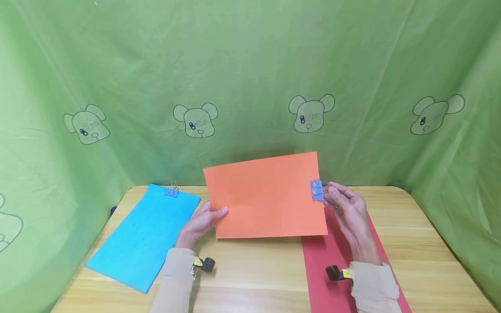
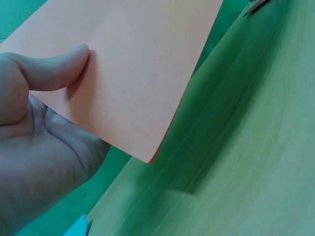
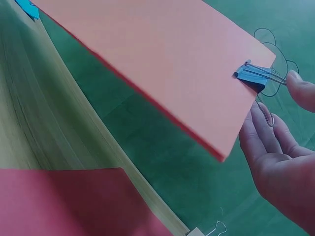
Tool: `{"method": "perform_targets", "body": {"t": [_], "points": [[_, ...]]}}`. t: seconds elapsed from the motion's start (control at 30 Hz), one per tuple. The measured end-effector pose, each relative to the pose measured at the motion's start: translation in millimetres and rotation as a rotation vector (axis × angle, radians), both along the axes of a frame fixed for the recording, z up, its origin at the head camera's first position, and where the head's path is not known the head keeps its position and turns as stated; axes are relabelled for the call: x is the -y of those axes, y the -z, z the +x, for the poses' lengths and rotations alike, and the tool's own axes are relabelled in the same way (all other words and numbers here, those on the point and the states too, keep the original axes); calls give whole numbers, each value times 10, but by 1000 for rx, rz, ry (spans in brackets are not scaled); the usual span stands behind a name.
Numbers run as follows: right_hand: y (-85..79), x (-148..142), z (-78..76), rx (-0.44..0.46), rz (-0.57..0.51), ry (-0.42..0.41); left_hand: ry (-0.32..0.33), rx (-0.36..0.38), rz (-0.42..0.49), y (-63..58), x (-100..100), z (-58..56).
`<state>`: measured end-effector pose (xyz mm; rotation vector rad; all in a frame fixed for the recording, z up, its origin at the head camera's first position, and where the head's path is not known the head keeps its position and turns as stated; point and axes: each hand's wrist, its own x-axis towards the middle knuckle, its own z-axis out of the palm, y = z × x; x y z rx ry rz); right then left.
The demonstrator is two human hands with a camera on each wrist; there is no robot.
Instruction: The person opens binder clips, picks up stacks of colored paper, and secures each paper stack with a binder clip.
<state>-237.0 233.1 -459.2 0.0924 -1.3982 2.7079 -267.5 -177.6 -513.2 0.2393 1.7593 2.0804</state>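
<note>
A stack of orange paper [image 1: 266, 200] is held up above the table, tilted toward me. My left hand [image 1: 199, 221] grips its left edge, thumb [image 2: 59, 69] on the front face and the other fingers behind. On the right edge sits a blue binder clip [image 1: 317, 190], its jaws over the paper. My right hand [image 1: 350, 211] has its thumb at one wire handle [image 3: 268, 73] of this clip and its fingers by the other handle. The clip lies flat against both faces of the stack in the right wrist view.
Blue paper [image 1: 145, 234] with its own binder clip [image 1: 171, 192] lies on the table's left. Red paper [image 1: 325, 269] lies under my right arm, and another clip [image 3: 197, 232] shows at its far end. A green curtain [image 1: 250, 87] hangs behind the wooden table [image 1: 250, 269].
</note>
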Motion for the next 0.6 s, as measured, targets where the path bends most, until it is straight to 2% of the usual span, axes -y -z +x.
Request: {"method": "perform_targets", "body": {"t": [0.37, 0.6], "points": [[44, -35, -6, -13, -4, -63, 9, -10, 6, 14, 23, 2], [51, -50, -20, -6, -4, -68, 5, 0, 1, 6, 24, 8]]}}
